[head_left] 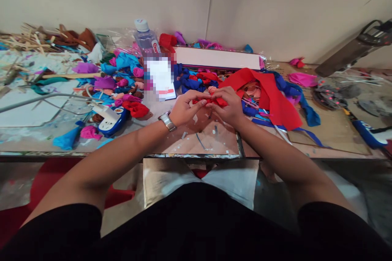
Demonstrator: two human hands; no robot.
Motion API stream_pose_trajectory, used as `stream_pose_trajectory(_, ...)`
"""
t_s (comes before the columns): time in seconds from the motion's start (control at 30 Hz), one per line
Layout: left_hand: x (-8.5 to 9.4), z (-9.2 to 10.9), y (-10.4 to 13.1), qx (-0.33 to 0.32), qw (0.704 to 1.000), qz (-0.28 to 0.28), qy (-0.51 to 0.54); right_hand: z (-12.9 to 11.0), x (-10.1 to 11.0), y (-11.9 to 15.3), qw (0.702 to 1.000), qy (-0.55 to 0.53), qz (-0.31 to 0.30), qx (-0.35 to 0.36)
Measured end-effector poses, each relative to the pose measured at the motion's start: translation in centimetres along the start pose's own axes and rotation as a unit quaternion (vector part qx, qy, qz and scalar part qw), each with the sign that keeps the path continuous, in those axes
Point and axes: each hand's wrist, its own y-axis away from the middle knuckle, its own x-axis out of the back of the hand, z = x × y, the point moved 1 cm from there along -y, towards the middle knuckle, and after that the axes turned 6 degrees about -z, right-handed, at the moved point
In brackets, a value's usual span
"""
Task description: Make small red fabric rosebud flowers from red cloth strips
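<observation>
Both hands meet over the table near the middle of the view. My left hand (187,108), with a metal watch (167,121) on its wrist, has its fingers closed on a piece of red fabric. My right hand (227,106) pinches the same red fabric (214,100) from the other side. The fingers partly hide this small piece. A long red strip (275,98) lies folded just right of my right hand, over blue strips (309,110). Small scraps (196,119) are scattered on the table below the hands.
Colourful fabric pieces (105,82) cover the left side, beside a blue-and-white power socket (112,122) with a grey cable. A bottle (147,40) stands behind a lit phone (162,77). A dark bottle (349,49) leans at the right. The table's front edge (196,155) runs below my forearms.
</observation>
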Motion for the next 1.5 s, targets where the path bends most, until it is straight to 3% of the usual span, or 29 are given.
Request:
stream_pose_trajectory(0.17, 0.4, 0.9, 0.0, -0.045, 0.995, -0.020, -0.086, 0.2, -0.1, 0.1, 0.999, 0.013, -0.015, -0.029)
stream_pose_trajectory(0.43, 0.3, 1.1, 0.0, -0.067, 0.993, -0.022, -0.097, 0.2, 0.0, 0.1, 0.999, 0.009, -0.025, -0.040)
stream_pose_trajectory(0.8, 0.1, 0.1, 0.0, 0.025, 0.999, 0.016, -0.029, -0.4, 0.2, 0.0, 0.999, -0.005, -0.016, -0.027)
stream_pose_trajectory(1.03, -0.1, 0.4, 0.0, 0.032, 0.999, 0.001, -0.003, -0.4, 0.1, 0.1, 0.999, -0.007, -0.024, -0.031)
stream_pose_trajectory(1.5, 0.2, 0.9, 0.1, -0.001, 0.996, -0.018, -0.082, -0.2, -0.1, 0.1, 0.998, 0.002, -0.034, -0.046)
